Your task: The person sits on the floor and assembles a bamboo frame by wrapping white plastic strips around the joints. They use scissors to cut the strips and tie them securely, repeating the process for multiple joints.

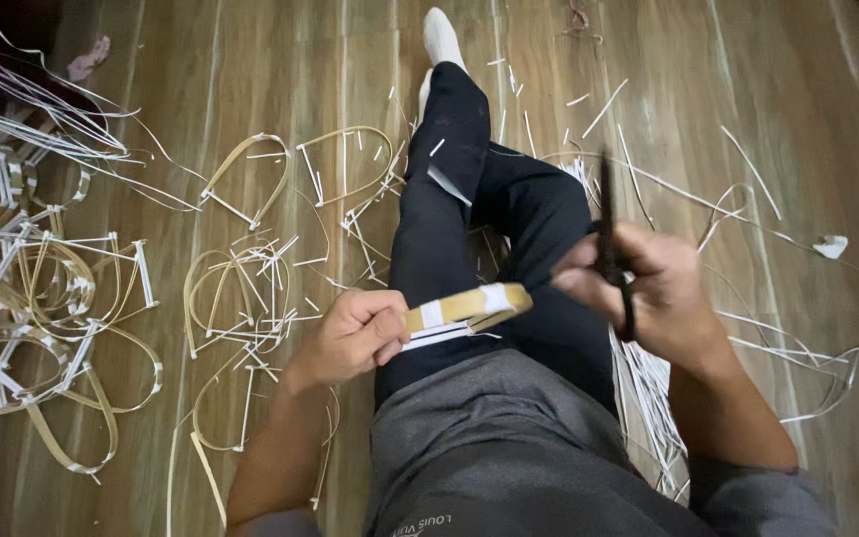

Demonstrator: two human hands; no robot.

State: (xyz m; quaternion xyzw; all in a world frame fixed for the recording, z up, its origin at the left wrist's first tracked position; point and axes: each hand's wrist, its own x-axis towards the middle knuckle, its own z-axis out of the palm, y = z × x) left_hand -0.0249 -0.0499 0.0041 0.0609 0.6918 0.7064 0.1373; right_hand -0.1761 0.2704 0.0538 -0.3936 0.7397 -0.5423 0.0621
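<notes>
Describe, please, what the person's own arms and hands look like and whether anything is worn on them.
Both forearms are bare. The left hand and right hand wear no gloves; no rings or watch show. Grey sleeves start near the elbows, at the picture's lower edge.

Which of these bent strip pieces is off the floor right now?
The tan strip bundle gripped by the left hand above the lap; all other loops lie on the floor.

Single head-worn view, looking steeply down from above the seated person's lap; the black-trousered leg (449, 189) runs up frame centre, near the lens; wooden floor (807, 119) fills both sides of the leg; far left corner dim, contents probably loose strips.
</notes>
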